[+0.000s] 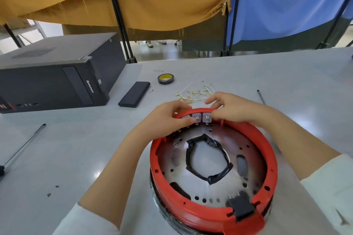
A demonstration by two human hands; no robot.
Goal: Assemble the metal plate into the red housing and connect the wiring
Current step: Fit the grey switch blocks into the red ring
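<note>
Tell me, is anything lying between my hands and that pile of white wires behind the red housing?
Nothing visible does. The white wires lie on bare table just beyond the red housing rim, where the left hand and right hand rest. The tape roll sits farther back, off to the left.

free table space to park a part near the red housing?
Bare table left of the red housing, between it and the near screwdriver, apart from a few dark specks. Also bare to the right, beyond the far rod. Crowded behind the housing: wires with terminals, tape roll, black case.
</note>
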